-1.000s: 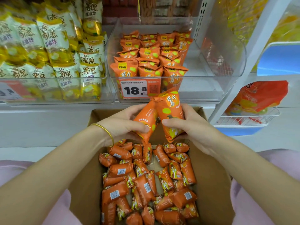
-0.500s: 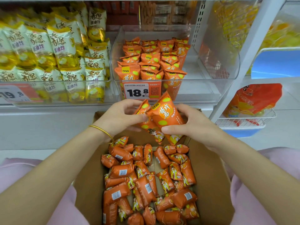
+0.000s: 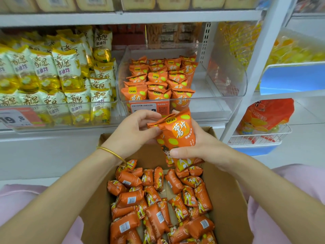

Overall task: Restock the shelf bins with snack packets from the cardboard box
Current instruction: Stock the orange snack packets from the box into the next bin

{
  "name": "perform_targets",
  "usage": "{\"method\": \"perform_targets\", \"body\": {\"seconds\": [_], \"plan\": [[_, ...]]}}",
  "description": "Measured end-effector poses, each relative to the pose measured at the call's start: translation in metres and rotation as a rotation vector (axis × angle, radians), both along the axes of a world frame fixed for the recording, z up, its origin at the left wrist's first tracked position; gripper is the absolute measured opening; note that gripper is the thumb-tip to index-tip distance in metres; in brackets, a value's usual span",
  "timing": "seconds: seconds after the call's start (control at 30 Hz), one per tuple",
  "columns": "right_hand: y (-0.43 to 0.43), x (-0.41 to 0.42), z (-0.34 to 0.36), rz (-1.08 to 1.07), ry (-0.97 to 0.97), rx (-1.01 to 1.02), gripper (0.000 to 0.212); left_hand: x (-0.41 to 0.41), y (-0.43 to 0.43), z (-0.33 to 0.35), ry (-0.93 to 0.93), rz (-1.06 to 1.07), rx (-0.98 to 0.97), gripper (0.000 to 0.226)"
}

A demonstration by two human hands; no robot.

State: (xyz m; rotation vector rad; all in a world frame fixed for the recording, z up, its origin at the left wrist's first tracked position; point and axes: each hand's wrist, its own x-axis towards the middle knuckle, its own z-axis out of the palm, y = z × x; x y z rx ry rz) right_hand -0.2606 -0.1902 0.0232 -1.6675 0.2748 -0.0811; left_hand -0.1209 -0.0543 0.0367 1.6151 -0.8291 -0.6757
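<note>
- L hand [image 3: 133, 132] & R hand [image 3: 202, 147] both held 1 bunch [image 3: 179, 131] of orange packets between them. It was above the far end of the box [image 3: 226, 199] and just in front of the clear bin [image 3: 219, 110].
- R hand: thumb lay across the lower front of the bunch, fingers wrapped behind, so it was clamped on it.
- L hand: fingers curled, thumb & fingertips pinched the bunch's upper-left edge, so it gripped too.
- Front packet of the bunch stood upright w/ its printed face toward the person. At least 1 more showed behind & below it; couldn't tell the exact count.
- Gold bangle [image 3: 112, 153] sat on the L wrist.
- Box was open at the top, w/ pink cloth [image 3: 290, 182] on either side of it.
- Loose packets [image 3: 158, 208] lay jumbled on the box bottom, some barcode-up.
- In the bin, orange stock [image 3: 158, 80] stood upright in rows, filling its left part.
- Price tag [image 3: 149, 107] hung on the bin's front wall, its lower part hidden by the hands.
- Left of that, a 2nd bin [image 3: 61, 124] was packed w/ yellow packets [image 3: 52, 76].
- Right, past the shelf post, a wire basket [image 3: 260, 138] held a big orange bag [image 3: 267, 115], w/ a blue tub [image 3: 292, 78] above it.
</note>
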Motion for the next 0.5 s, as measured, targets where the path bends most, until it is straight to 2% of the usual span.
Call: {"method": "perform_targets", "body": {"seconds": [0.1,0.23,0.37,0.4,0.5], "plan": [[-0.005,-0.004,0.009,-0.011,-0.062,0.035,0.093,-0.006,-0.01,0.009,-0.038,0.056,-0.06,0.021],[-0.015,-0.006,0.024,-0.101,-0.217,0.026,0.091,-0.01,-0.035,0.032,-0.082,0.08,-0.132,0.022],[-0.04,0.002,0.054,-0.299,-0.358,0.04,0.082,-0.004,-0.07,0.059,-0.125,0.004,-0.237,0.025],[-0.051,0.008,0.062,-0.373,-0.393,0.047,0.08,0.002,-0.079,0.061,-0.227,0.008,-0.242,0.026],[-0.092,0.032,0.078,-0.537,-0.394,-0.009,0.087,0.025,-0.099,0.054,-0.863,0.044,-0.075,0.041]]}}
